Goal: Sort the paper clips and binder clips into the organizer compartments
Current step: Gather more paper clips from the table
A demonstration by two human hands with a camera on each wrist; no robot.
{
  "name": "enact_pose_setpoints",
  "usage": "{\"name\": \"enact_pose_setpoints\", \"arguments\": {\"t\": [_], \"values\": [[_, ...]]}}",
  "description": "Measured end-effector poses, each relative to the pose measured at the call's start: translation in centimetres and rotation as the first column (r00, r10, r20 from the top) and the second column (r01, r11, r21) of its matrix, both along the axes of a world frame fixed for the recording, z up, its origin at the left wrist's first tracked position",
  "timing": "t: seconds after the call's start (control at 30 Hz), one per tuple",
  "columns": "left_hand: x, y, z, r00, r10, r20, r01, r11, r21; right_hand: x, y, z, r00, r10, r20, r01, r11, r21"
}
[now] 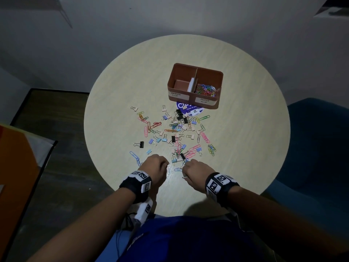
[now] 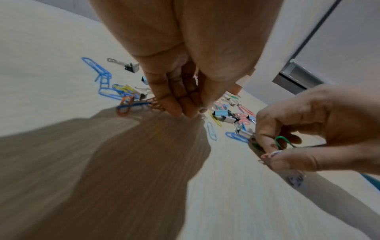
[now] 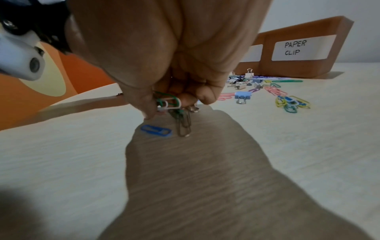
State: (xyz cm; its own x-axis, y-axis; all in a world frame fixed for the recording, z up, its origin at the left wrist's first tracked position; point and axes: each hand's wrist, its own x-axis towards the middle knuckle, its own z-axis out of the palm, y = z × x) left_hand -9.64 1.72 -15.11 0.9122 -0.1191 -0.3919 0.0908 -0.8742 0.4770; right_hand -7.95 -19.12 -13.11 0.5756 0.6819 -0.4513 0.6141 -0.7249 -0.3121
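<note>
Below, both hands work at the near edge of the clip scatter (image 1: 175, 133) on the round table (image 1: 245, 129). The right hand (image 1: 196, 170) pinches several paper clips (image 3: 174, 104); the left hand (image 1: 155, 164) is curled, its grasp unclear. The organizer (image 1: 195, 86) sits beyond.

Your round pale table (image 1: 245, 129) carries the brown organizer (image 1: 195, 103); just in front of it lie scattered paper clips (image 1: 204, 137) and binder clips (image 1: 140, 144).
</note>
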Motion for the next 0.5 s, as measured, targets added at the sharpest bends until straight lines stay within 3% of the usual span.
{"name": "enact_pose_setpoints", "arguments": {"t": [0.13,0.2,0.33,0.5], "values": [[0.1,0.2,0.1,0.997,0.070,-0.036,-0.070,0.998,-0.005,0.9,-0.8,0.5,0.957,-0.251,-0.148,0.270,0.955,0.126],[0.1,0.0,0.2,0.997,0.061,-0.053,-0.061,0.998,0.014,1.2,-0.9,0.8,0.939,-0.296,-0.177,0.322,0.935,0.149],[-0.3,-1.3,0.3,0.997,-0.015,-0.078,0.027,0.989,0.147,1.6,0.1,1.2,0.962,-0.229,-0.151,0.249,0.960,0.128],[-0.2,-2.6,0.9,0.984,-0.081,-0.159,0.131,0.934,0.333,1.6,2.5,0.6,0.999,-0.033,-0.012,0.034,0.998,0.053]]}}
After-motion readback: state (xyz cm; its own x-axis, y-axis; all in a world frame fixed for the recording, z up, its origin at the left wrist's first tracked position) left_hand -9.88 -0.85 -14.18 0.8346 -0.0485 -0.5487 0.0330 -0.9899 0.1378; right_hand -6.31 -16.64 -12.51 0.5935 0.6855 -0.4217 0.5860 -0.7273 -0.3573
